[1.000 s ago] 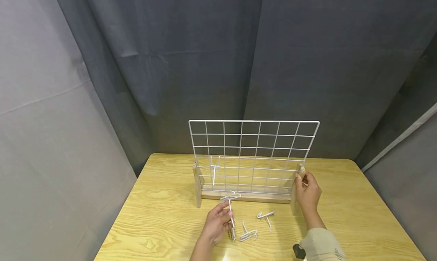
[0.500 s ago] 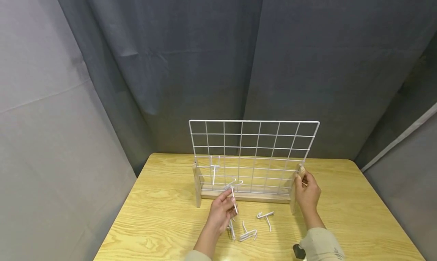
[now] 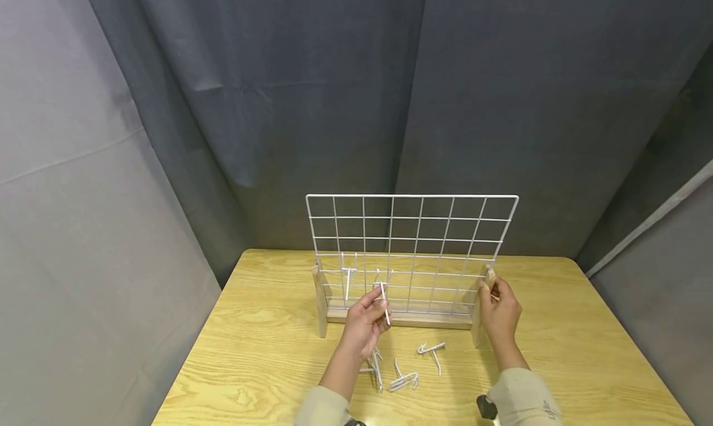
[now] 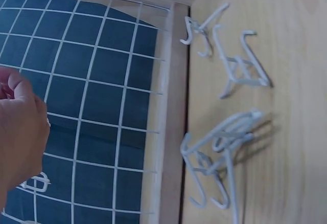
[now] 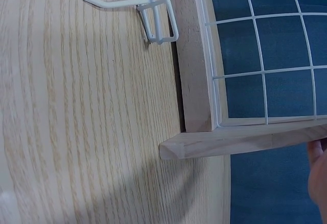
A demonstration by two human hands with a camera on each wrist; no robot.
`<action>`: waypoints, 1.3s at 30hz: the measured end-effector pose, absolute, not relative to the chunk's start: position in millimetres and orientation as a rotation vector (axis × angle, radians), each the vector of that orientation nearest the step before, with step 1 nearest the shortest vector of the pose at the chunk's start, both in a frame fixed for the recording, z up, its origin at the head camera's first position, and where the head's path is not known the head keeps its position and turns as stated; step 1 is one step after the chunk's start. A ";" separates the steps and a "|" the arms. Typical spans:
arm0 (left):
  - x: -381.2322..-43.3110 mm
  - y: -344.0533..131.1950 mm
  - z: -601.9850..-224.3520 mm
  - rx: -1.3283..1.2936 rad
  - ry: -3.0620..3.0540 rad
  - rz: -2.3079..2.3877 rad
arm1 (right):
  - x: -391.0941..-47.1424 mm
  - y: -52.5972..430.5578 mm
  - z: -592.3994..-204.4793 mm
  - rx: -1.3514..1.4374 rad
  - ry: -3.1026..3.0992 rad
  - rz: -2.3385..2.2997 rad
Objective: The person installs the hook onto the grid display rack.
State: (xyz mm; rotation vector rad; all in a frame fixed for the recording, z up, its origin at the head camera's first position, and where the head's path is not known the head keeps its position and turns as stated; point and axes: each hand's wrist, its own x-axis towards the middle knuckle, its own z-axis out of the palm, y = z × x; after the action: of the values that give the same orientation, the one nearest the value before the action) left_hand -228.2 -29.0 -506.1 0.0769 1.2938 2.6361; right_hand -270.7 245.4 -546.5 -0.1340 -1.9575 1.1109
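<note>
My left hand point(image 3: 363, 327) pinches a white wire hook point(image 3: 386, 308) by its prong, its bent ends at the lower left-middle of a white wire grid panel point(image 3: 412, 195). Whether those ends are over a wire, I cannot tell. In the left wrist view, the left hand point(image 4: 20, 132) hides most of that hook. A second hook point(image 3: 348, 283) hangs on the grid to the left. My right hand point(image 3: 501, 308) grips the top of the right wooden upright point(image 3: 476, 324) of the stand; only part of that hand point(image 5: 318, 178) shows in the right wrist view.
Several loose white hooks lie on the wood-grain table point(image 3: 250, 352) before the stand: one at right point(image 3: 433, 350), one in the middle point(image 3: 403, 382), and a tangled cluster point(image 4: 219, 152) near my left forearm. A wooden base bar point(image 3: 423, 321) joins the uprights. Dark curtains point(image 3: 334, 104) stand behind.
My left hand has lifted the hook upward and forward from low in front of the base bar to the grid's lower part. The right hand has kept its hold on the upright.
</note>
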 end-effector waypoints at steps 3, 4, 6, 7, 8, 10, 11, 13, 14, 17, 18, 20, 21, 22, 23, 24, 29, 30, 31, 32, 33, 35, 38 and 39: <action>-229.5 -27.7 -499.8 0.023 1.219 2.661 | -270.3 246.2 -547.1 -0.131 -1.955 1.114; -229.7 -27.3 -497.8 0.011 1.191 2.669 | -270.0 246.5 -547.3 -0.130 -1.954 1.115; -230.3 -26.3 -493.3 -0.008 1.126 2.687 | -269.4 247.1 -547.5 -0.130 -1.954 1.117; -230.7 -25.5 -490.9 -0.010 1.096 2.697 | -269.2 247.4 -547.6 -0.133 -1.955 1.118; -231.1 -24.8 -488.6 -0.008 1.077 2.705 | -269.0 247.5 -547.5 -0.134 -1.956 1.117; -232.0 -23.5 -484.4 -0.015 1.030 2.724 | -268.9 247.9 -547.6 -0.138 -1.960 1.119; -232.4 -22.9 -482.3 -0.023 1.012 2.734 | -269.1 248.2 -547.8 -0.141 -1.963 1.118; -233.3 -22.6 -478.4 -0.037 0.983 2.750 | -269.3 248.3 -547.8 -0.143 -1.968 1.118; -234.2 -22.6 -476.9 -0.043 0.975 2.755 | -269.4 248.3 -547.8 -0.143 -1.969 1.118; -237.9 -24.2 -473.7 -0.050 0.959 2.771 | -269.7 248.1 -547.5 -0.139 -1.976 1.112; -239.6 -25.0 -473.3 -0.049 0.956 2.776 | -269.8 247.8 -547.2 -0.138 -1.979 1.110; -243.3 -26.4 -473.1 -0.059 0.956 2.784 | -269.9 247.2 -546.7 -0.137 -1.986 1.108; -244.8 -27.1 -473.3 -0.069 0.958 2.786 | -270.0 246.9 -546.7 -0.137 -1.992 1.106; -246.4 -27.6 -473.4 -0.080 0.963 2.787 | -270.0 246.5 -546.6 -0.135 -1.995 1.106; -247.8 -27.9 -473.5 -0.093 0.966 2.786 | -269.9 246.3 -546.5 -0.138 -2.000 1.105; -248.7 -28.1 -473.7 -0.102 0.975 2.785 | -270.0 246.1 -546.6 -0.139 -2.003 1.103; -252.2 -25.5 -474.7 -0.126 1.005 2.780 | -269.3 245.9 -546.2 -0.139 -2.006 1.088; -252.4 -24.6 -474.8 -0.127 1.012 2.778 | -269.2 246.1 -546.1 -0.139 -2.003 1.085; -252.6 -23.6 -474.8 -0.138 1.011 2.777 | -269.1 246.2 -545.8 -0.139 -2.001 1.082; -252.7 -22.7 -474.6 -0.148 1.014 2.774 | -268.9 246.3 -545.4 -0.141 -2.001 1.077; -252.4 -22.0 -474.4 -0.156 1.016 2.772 | -268.9 246.4 -545.2 -0.138 -1.999 1.076; -251.9 -21.1 -474.7 -0.172 1.018 2.767 | -269.1 246.8 -544.9 -0.132 -1.998 1.074; -251.2 -20.5 -476.4 -0.183 1.034 2.760 | -269.3 247.4 -544.9 -0.125 -1.999 1.071; -251.2 -20.4 -477.2 -0.185 1.040 2.758 | -269.3 247.7 -545.1 -0.124 -1.998 1.073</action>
State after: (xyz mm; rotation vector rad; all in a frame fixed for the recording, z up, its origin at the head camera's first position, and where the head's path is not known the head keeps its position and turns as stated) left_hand -251.2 -20.4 -477.2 -0.1847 1.0401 2.7576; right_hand -269.3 247.7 -545.1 -0.1238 -1.9978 1.0731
